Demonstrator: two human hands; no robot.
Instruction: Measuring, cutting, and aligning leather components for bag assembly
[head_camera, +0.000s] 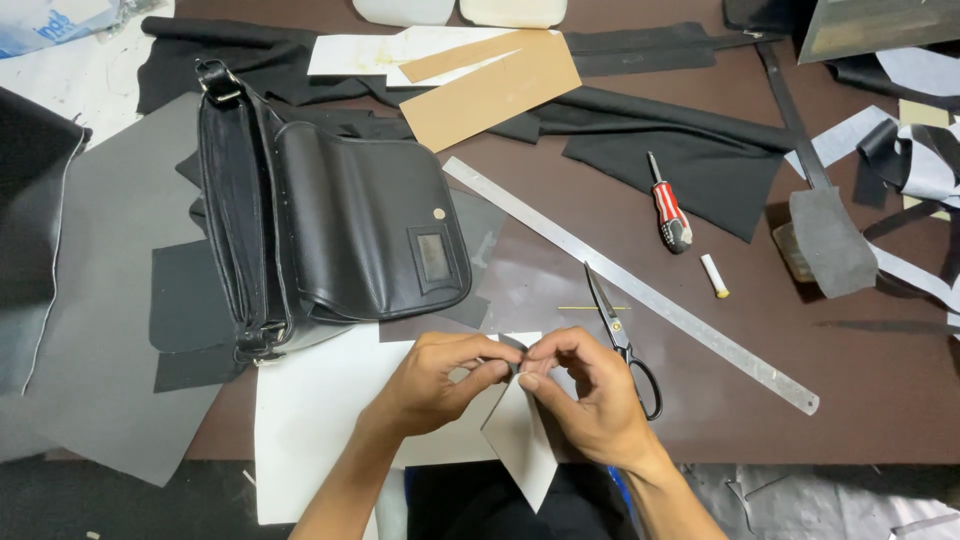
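We pinch a small white paper piece between left hand and right hand, fingertips meeting at its top edge; scissors lie just right on the worktop.

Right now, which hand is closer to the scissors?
The right hand. It sits just beside the scissors, almost touching the handles. The left hand is farther, on the other side of the white piece both hands pinch.

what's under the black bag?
Grey sheets and dark patches stick out from beneath the black bag; a white sheet reaches its lower edge. Anything directly underneath is covered.
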